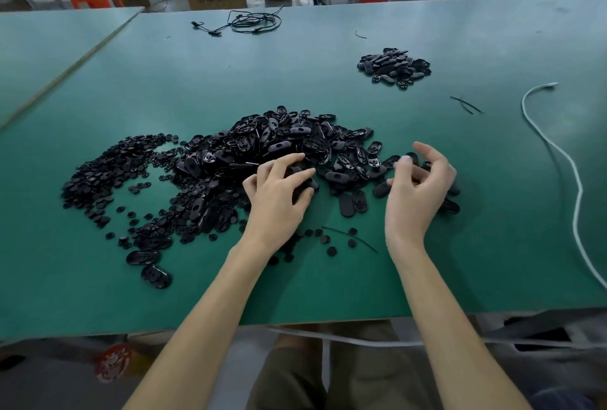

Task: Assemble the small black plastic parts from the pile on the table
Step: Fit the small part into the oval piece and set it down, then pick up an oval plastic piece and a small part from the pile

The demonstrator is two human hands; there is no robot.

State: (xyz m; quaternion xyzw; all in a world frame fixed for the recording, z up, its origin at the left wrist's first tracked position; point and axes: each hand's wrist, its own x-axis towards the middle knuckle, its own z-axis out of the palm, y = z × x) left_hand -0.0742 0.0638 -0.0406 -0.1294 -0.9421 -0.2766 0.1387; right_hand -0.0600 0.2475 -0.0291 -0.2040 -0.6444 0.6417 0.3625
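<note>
Left hand (279,194) on pile (282,138); right hand (417,191) beside (fingertips blurred)

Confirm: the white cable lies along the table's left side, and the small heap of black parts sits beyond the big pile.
The head view shows the white cable along the right side of the table, not left. The small heap sits beyond the big pile.

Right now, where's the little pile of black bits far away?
Start on the big green table. Look past the large spread-out pile of small black plastic parts to the far right. The small separate heap of black oval parts sits alone.
</note>
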